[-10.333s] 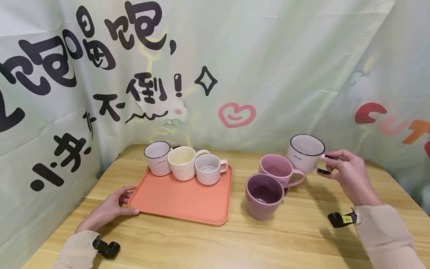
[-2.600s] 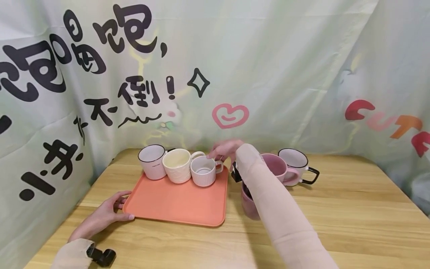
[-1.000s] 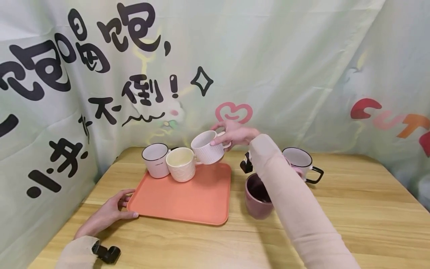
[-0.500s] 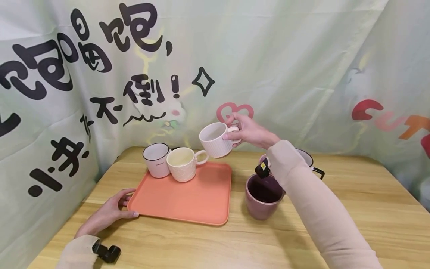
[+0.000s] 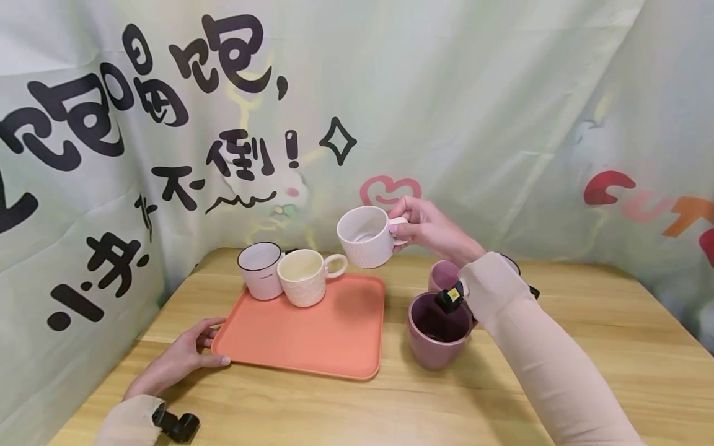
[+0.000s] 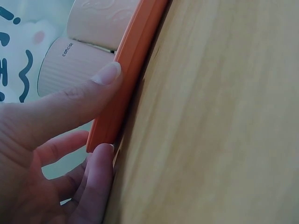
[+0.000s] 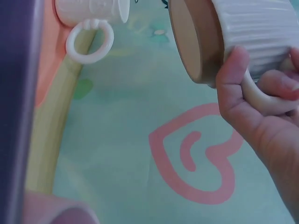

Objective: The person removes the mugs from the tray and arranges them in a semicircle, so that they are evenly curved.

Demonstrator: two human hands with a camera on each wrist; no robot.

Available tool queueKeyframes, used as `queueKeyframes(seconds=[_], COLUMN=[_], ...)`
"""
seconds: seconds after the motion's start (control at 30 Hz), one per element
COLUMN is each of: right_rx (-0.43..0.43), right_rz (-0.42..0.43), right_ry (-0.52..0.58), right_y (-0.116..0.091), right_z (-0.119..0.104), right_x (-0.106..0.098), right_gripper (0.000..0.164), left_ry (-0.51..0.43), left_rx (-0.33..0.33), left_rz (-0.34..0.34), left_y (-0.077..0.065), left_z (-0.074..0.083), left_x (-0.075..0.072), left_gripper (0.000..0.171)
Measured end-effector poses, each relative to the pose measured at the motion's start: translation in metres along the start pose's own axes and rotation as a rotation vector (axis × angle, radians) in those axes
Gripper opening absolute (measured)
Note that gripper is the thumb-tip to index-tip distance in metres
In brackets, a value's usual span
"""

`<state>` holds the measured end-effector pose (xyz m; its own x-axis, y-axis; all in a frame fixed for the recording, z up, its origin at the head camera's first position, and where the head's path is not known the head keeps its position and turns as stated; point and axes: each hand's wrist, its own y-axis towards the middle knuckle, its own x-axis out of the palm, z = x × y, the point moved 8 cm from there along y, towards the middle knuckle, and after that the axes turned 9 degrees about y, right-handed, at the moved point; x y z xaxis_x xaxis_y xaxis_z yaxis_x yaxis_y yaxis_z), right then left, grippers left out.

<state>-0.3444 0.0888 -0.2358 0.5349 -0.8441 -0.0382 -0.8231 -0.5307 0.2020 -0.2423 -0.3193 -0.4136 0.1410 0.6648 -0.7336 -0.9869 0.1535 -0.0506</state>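
My right hand (image 5: 432,230) holds a ribbed white mug (image 5: 365,244) by its handle, raised over the back right corner of the orange tray (image 5: 301,341). In the right wrist view, the mug's tan base (image 7: 189,42) shows and fingers pass through the handle. My left hand (image 5: 181,356) grips the tray's front left corner. From the left wrist, the thumb lies on the tray's rim (image 6: 128,70) with fingertips at its outer side. On the tray, a white mug with a dark rim (image 5: 262,279) stands at the back left, beside a cream embossed mug (image 5: 304,286).
Right of the tray stands a dark purple mug (image 5: 437,347), with a pink mug (image 5: 440,274) behind it. Another dark-rimmed mug is mostly hidden by my right forearm; its black handle (image 5: 534,292) peeks out. A printed curtain (image 5: 474,124) hangs behind the wooden table (image 5: 401,409).
My right hand set the dark-rimmed mug down behind the pink one, reached over to the tray, took the ribbed mug by its handle and lifted it rightward. My left hand stays on the tray.
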Motion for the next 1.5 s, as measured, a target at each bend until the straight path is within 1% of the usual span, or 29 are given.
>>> queueKeyframes(seconds=[0.1, 0.23, 0.33, 0.43, 0.57, 0.67, 0.83, 0.93, 1.07, 1.23, 1.43, 1.5], right_rx=[-0.017, -0.041, -0.061, -0.086, -0.141, -0.197, -0.257, -0.266, -0.272, -0.278, -0.306, -0.316], right_rz=[0.015, 0.04, 0.057, 0.088, 0.148, 0.19, 0.239, 0.264, 0.305, 0.388, 0.465, 0.484], right_ry=[0.033, 0.042, 0.058, 0.098, 0.143, 0.187, 0.267, 0.285, 0.308, 0.345, 0.415, 0.441], right_y=[-0.007, -0.015, -0.02, -0.025, -0.033, -0.039, -0.048, -0.055, -0.066, -0.08, -0.096, -0.101], right_z=[0.0, -0.002, -0.004, -0.004, -0.004, -0.005, -0.011, -0.016, -0.02, -0.023, -0.025, -0.025], right_x=[-0.002, -0.004, -0.005, -0.009, -0.017, -0.022, -0.03, -0.034, -0.041, -0.05, -0.064, -0.069], right_gripper=[0.009, 0.008, 0.008, 0.011, 0.016, 0.019, 0.023, 0.024, 0.025, 0.027, 0.027, 0.027], left_ry=[-0.001, 0.006, 0.002, -0.011, -0.02, -0.023, -0.001, 0.013, 0.002, 0.004, 0.03, 0.031], left_rx=[-0.006, -0.016, -0.006, 0.012, 0.033, 0.034, 0.009, -0.005, 0.006, 0.015, 0.022, 0.014], left_rz=[0.005, 0.007, 0.004, 0.01, 0.014, 0.007, 0.0, 0.001, 0.001, 0.001, 0.004, 0.008], left_y=[0.0, 0.0, -0.001, -0.001, -0.001, -0.001, -0.002, -0.002, 0.001, 0.002, 0.001, 0.0], left_z=[-0.001, -0.002, -0.001, 0.0, 0.002, 0.002, 0.0, -0.001, -0.001, -0.001, 0.0, 0.0], left_x=[0.002, 0.003, 0.003, 0.002, 0.001, 0.002, 0.001, 0.001, 0.001, 0.0, 0.001, 0.001], left_gripper=[0.083, 0.083, 0.083, 0.082, 0.081, 0.082, 0.083, 0.083, 0.083, 0.083, 0.082, 0.083])
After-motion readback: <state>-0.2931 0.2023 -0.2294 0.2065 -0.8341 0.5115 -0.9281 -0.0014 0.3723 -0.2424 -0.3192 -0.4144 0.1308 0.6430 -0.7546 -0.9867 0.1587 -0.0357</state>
